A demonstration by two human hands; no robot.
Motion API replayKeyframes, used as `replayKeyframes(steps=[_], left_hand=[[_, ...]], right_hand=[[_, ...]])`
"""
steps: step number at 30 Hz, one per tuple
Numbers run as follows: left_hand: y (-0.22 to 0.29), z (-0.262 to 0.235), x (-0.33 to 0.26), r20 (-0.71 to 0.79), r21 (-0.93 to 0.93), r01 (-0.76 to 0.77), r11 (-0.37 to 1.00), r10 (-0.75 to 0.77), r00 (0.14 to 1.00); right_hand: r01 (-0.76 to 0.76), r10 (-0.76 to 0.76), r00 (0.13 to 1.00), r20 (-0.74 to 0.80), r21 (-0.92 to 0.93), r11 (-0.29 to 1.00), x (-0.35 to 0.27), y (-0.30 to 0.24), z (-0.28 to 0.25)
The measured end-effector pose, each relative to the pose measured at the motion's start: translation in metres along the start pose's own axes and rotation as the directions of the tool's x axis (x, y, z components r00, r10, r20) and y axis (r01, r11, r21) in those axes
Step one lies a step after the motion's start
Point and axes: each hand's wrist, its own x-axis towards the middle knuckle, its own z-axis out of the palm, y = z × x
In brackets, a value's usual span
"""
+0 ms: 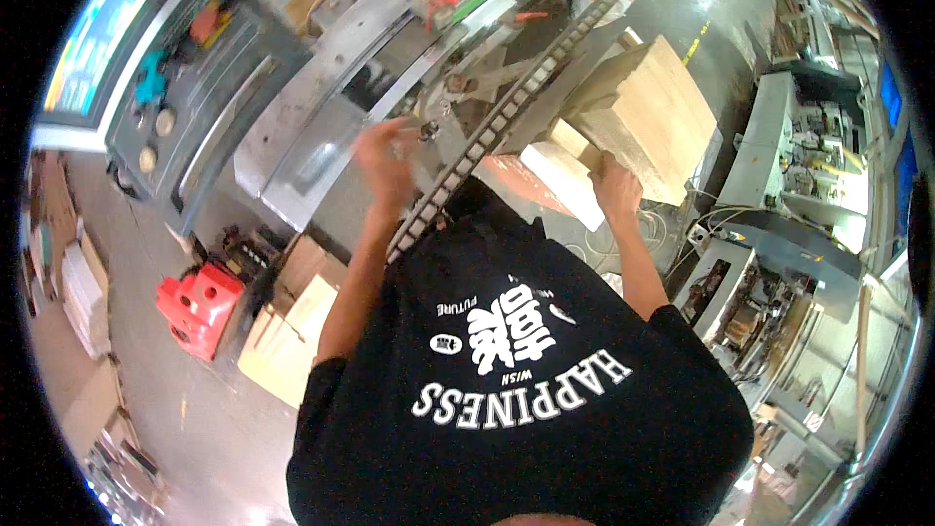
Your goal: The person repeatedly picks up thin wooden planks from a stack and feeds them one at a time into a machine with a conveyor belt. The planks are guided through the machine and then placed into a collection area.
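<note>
My right hand (616,187) is closed on the end of a short wooden board (577,144), beside a large stack of pale boards (657,107). Just below that hand, a brightly lit pale wood piece (565,180) lies at a slant. My left hand (385,170) is raised near the edge of a grey metal machine table (292,170). Motion smears its fingers, and I see nothing clearly held in it. Between my two hands runs a dark cable chain (492,127) with ladder-like links.
A control panel (195,97) with a lit screen (107,29) stands at the far left. Low on the left are a red plastic-looking housing (203,307) and pale boards (292,341). An opened machine (740,302) with exposed parts stands at right, with loose cables (648,234) near it.
</note>
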Motion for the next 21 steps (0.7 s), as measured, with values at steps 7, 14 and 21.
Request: replayKeyframes(steps=[7,14,21], left_hand=[[0.06,0.023,0.01,0.709,0.225,-0.55,0.804,0.252,0.659],[-0.078,-0.022,0.025,0.434,0.415,-0.175,0.893,-0.025,0.9],[-0.14,-0.062,0.039,0.15,0.599,-0.022,0.801,-0.086,0.985]], right_hand=[[0.405,-0.398,0.914,-0.078,0.152,0.901,0.011,-0.17,-0.016],[0.614,-0.593,0.789,-0.162,0.238,0.753,0.05,-0.306,-0.003],[-0.183,-0.576,0.775,0.259,0.965,0.189,0.09,-0.363,0.087]])
